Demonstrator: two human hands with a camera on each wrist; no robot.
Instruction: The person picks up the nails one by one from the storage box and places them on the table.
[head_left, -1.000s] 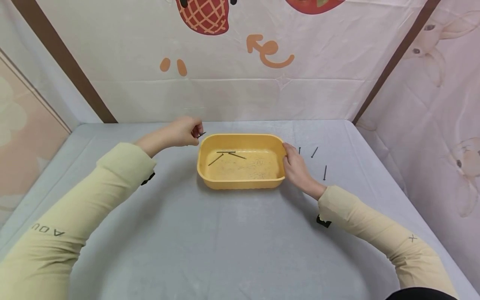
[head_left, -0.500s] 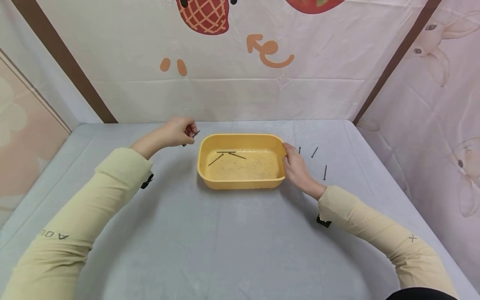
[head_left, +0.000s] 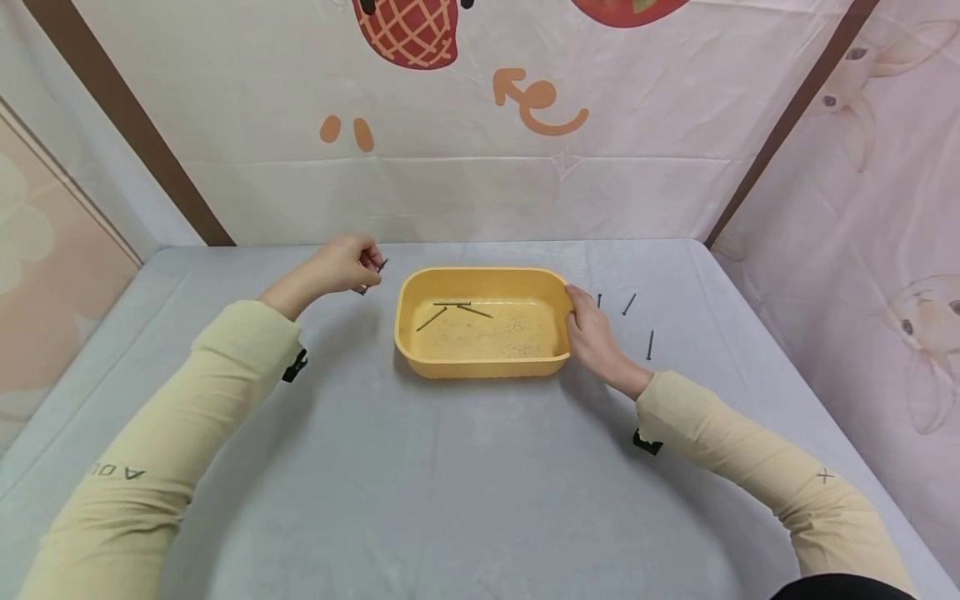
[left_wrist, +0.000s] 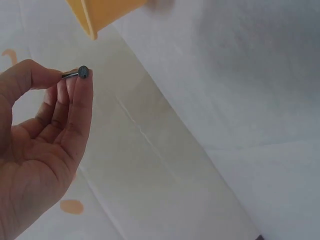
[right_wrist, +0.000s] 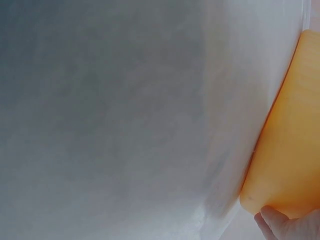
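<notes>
My left hand (head_left: 345, 264) pinches a dark nail (head_left: 382, 265) between thumb and fingertips, above the table to the left of the yellow plastic basin (head_left: 483, 369). In the left wrist view the flat round head of the nail (left_wrist: 83, 72) points toward the camera, and much of its shank is hidden by the fingers. With my right hand (head_left: 600, 342) I grip the basin's right end, fingers outside and thumb at the rim. Several nails (head_left: 474, 312) lie in the left half of the basin.
To the right of the basin, loose nails (head_left: 629, 304) lie on the grey cloth-covered table (head_left: 465, 483). Behind the table's far edge hangs a pale printed curtain (head_left: 465, 192), with more curtains at both sides.
My left hand has drawn left, away from the basin's left rim, with the nail still pinched. The right hand, basin and lying nails stay where they were.
</notes>
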